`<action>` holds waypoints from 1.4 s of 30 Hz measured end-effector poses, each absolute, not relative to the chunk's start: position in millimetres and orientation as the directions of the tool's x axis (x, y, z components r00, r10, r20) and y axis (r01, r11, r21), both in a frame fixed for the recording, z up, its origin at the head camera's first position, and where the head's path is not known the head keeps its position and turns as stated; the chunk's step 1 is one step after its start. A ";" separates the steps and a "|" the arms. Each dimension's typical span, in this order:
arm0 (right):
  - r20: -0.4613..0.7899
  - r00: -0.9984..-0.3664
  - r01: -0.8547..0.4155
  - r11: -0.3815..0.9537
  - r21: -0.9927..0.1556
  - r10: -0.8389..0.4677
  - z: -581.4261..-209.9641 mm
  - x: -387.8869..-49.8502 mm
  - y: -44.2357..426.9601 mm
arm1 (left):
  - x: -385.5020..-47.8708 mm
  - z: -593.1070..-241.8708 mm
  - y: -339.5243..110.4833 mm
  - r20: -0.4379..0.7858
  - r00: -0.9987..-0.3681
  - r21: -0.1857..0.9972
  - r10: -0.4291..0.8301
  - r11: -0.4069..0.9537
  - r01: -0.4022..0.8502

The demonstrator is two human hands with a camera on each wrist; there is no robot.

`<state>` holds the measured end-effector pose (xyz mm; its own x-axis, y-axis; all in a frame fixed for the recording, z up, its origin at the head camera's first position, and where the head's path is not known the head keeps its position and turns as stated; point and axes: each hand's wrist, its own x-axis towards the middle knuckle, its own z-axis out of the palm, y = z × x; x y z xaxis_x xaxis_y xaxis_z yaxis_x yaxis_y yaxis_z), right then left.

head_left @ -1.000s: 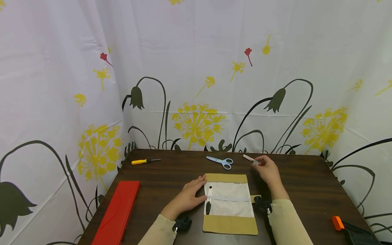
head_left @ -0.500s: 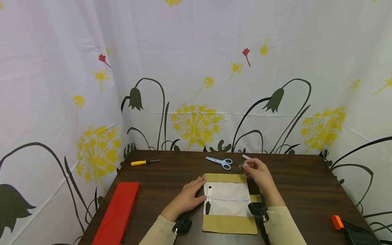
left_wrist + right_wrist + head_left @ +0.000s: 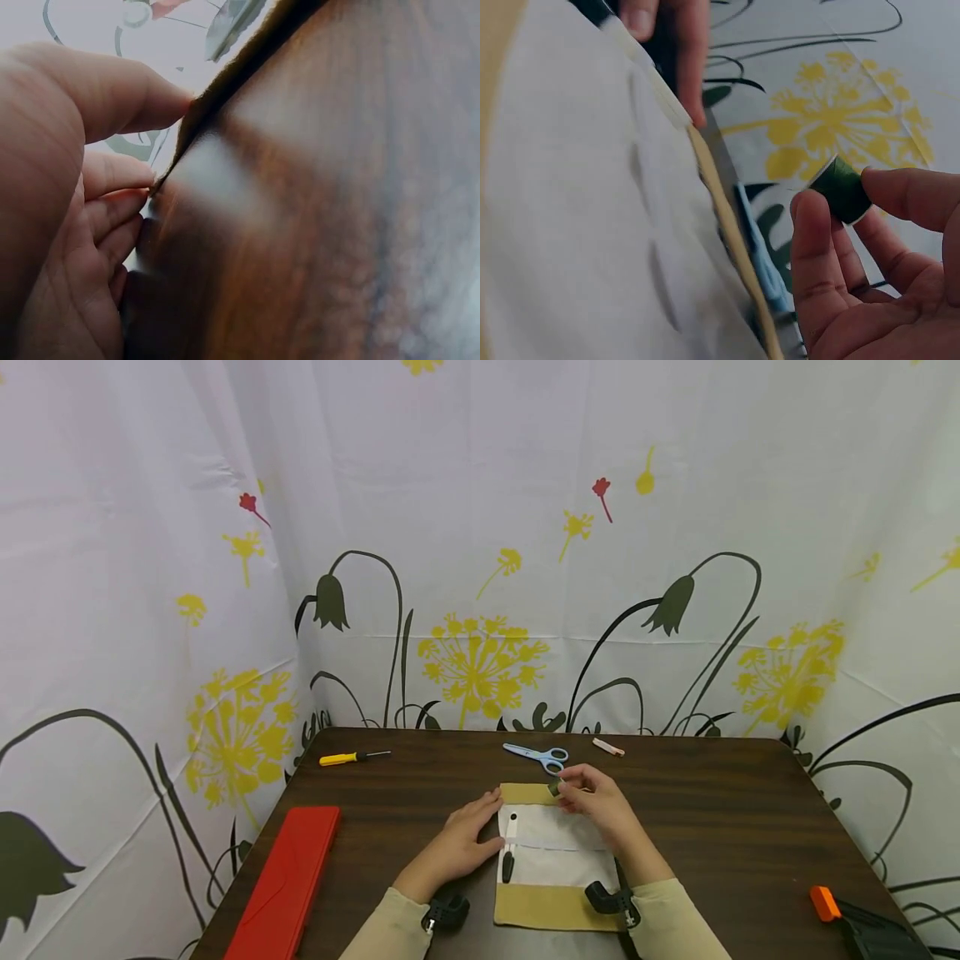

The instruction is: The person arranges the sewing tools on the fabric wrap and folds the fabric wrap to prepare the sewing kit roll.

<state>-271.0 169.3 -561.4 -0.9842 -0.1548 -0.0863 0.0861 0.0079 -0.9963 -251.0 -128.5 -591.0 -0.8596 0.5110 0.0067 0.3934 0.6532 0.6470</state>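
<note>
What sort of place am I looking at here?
Likely an indoor craft or sewing spot: light-blue scissors lie on a dark table, and the right hand pinches a green spool, apparently of thread.

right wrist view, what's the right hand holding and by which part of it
The right hand pinches a small green spool between its fingertips, by opposite sides of its green middle, not by the pale-rimmed ends.

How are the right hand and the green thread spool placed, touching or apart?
Touching. The right wrist view shows it: the right hand pinches the green thread spool from opposite sides, with no gap.
</note>
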 end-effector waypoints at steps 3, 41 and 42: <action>-0.109 -0.973 0.115 -0.017 -0.993 -0.202 -565.7 -266.7 160.9 | -250.2 -590.0 -128.1 0.006 -0.860 0.649 0.510 0.653 0.391; -0.165 -0.891 0.227 -0.099 -0.969 -0.424 -595.6 -265.7 160.6 | -240.1 -584.6 -96.0 0.077 -0.866 0.822 0.493 0.461 0.335; -0.167 -0.891 0.228 -0.100 -0.969 -0.421 -596.0 -266.1 160.9 | -240.3 -584.6 -94.5 0.079 -0.868 0.820 0.490 0.463 0.336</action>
<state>-266.1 160.9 -596.0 -0.8915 -0.4213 -0.1666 0.2281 -0.0997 -0.9685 -240.3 -94.5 -584.6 -0.8679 0.4905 0.0787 0.3358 0.4626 0.8205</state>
